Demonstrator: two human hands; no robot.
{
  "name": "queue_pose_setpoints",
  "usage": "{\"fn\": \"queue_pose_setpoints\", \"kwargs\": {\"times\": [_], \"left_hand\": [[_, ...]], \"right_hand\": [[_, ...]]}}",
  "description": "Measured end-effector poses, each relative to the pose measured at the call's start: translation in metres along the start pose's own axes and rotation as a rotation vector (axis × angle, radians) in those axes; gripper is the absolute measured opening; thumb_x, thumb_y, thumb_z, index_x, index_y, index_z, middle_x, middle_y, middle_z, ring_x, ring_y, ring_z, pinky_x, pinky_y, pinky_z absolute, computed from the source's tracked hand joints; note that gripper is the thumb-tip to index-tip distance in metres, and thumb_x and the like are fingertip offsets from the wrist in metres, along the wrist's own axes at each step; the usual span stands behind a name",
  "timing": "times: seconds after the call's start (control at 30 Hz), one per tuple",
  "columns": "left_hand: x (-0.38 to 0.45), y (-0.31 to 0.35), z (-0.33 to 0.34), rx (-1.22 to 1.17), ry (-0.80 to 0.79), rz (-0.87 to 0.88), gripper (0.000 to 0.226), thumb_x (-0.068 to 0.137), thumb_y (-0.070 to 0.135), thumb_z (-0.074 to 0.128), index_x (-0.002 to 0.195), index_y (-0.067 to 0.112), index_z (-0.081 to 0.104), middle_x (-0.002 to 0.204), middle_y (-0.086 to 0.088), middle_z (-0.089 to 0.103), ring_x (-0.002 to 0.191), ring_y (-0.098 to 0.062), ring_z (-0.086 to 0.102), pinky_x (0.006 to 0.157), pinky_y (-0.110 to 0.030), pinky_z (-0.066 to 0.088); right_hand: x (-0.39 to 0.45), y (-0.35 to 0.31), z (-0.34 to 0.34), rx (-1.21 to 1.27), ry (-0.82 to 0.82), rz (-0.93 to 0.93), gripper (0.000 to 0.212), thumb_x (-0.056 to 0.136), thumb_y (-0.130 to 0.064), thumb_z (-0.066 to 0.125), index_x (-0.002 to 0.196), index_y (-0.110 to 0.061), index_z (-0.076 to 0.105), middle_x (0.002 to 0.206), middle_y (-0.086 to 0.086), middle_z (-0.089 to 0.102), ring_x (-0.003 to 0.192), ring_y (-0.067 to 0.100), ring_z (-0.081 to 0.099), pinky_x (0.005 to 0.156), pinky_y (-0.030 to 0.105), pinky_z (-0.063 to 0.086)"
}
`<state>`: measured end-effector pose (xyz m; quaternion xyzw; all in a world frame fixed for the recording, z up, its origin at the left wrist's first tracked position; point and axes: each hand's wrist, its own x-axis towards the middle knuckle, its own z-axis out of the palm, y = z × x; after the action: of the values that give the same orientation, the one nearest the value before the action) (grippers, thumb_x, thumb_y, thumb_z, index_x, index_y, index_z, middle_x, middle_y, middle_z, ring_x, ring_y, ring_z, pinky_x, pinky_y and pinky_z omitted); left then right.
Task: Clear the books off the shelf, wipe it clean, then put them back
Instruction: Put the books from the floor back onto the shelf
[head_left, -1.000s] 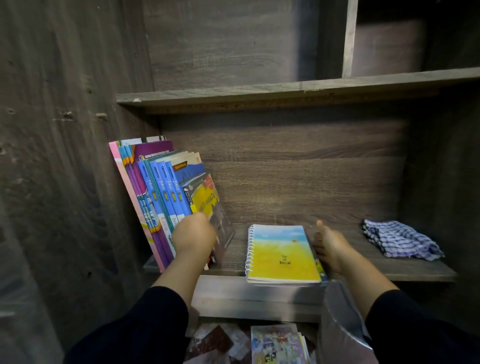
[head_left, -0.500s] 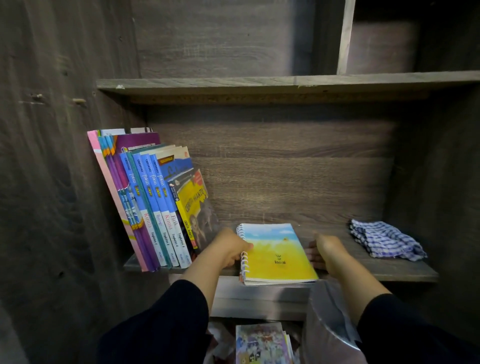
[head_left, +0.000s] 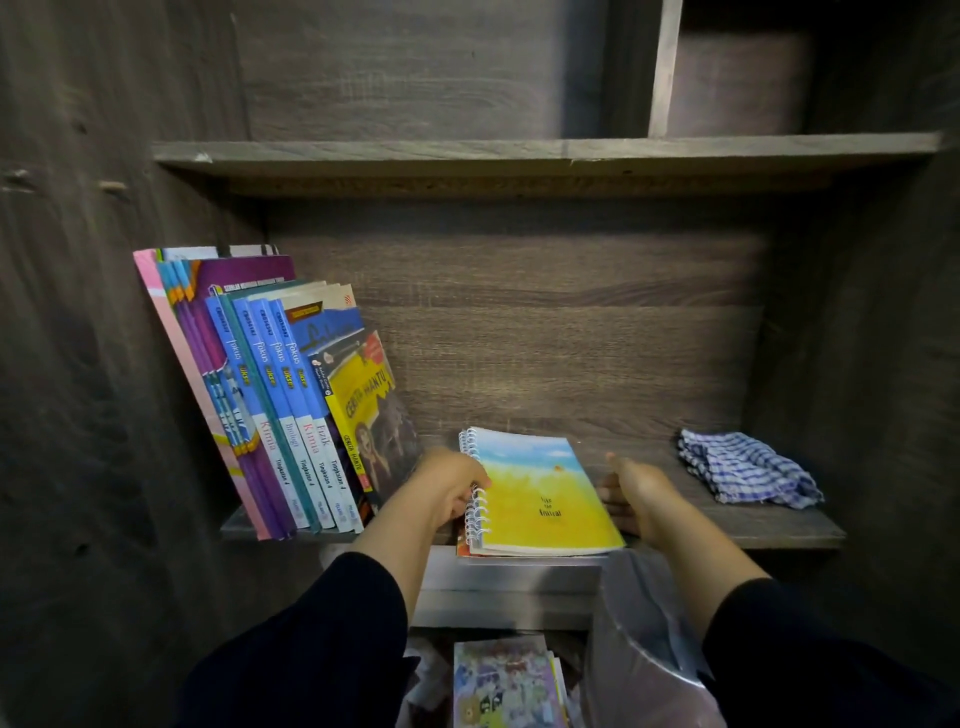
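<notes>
A spiral notebook (head_left: 540, 493) with a blue and yellow cover lies flat on the wooden shelf (head_left: 753, 525), near the front edge and about in the middle. It rests on top of another thin book, of which only a red-orange edge shows under it.

The left hand (head_left: 452, 486) is at the spiral side of the notebook. Its fingers are curled around that edge and grip it at the wire rings. The right hand (head_left: 636, 493) is at the opposite edge of the notebook. Its thumb points up and away from the body, and its fingers go down beside the cover, but they are in shadow, so I cannot tell if they hold the edge or only touch it. Both arms wear dark sleeves.

At the left end of the shelf a row of books (head_left: 270, 405) stands and leans to the left against the side wall. Several have blue spines, and the last one on the right has a yellow cover.

At the right end of the shelf lies a crumpled cloth (head_left: 748, 475) with blue and white checks, well apart from the notebook.

Below the shelf a book with a colourful cover (head_left: 501, 686) is partly in view.
</notes>
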<state>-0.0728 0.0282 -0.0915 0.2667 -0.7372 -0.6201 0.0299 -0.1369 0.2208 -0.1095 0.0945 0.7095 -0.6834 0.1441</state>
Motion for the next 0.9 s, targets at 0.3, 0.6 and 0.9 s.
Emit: {"fn": "queue_pose_setpoints", "kwargs": {"times": [0.3,0.6,0.9], "left_hand": [[-0.011,0.002,-0.016,0.050,-0.008,0.103,0.013,0.084,-0.002,0.061,0.097,-0.006,0.060,0.066,-0.014,0.051,0.042,-0.013,0.036,0.033,-0.014,0.030],[-0.027,0.013,-0.060,0.303,0.620,0.470,0.018,0.092,0.014,0.047,0.104,0.008,0.035,0.097,-0.016,0.064,0.071,-0.040,0.068,0.060,-0.039,0.055],[-0.029,-0.009,-0.040,0.478,0.710,0.342,0.018,0.096,0.002,0.036,0.114,0.002,0.034,0.101,-0.023,0.065,0.095,-0.040,0.065,0.073,-0.045,0.051]], "right_hand": [[-0.004,0.000,0.000,0.022,-0.044,0.009,0.040,0.101,-0.035,0.035,0.106,-0.001,0.054,0.070,0.012,0.059,0.057,0.021,0.052,0.037,0.021,0.048],[-0.008,0.004,0.002,0.033,-0.064,-0.031,0.048,0.102,-0.031,0.033,0.124,0.008,0.049,0.130,0.026,0.056,0.067,0.023,0.054,0.049,0.029,0.047],[-0.006,0.003,0.003,0.027,-0.046,-0.022,0.043,0.102,-0.029,0.035,0.124,0.005,0.048,0.113,0.023,0.063,0.070,0.023,0.056,0.053,0.030,0.046]]}}
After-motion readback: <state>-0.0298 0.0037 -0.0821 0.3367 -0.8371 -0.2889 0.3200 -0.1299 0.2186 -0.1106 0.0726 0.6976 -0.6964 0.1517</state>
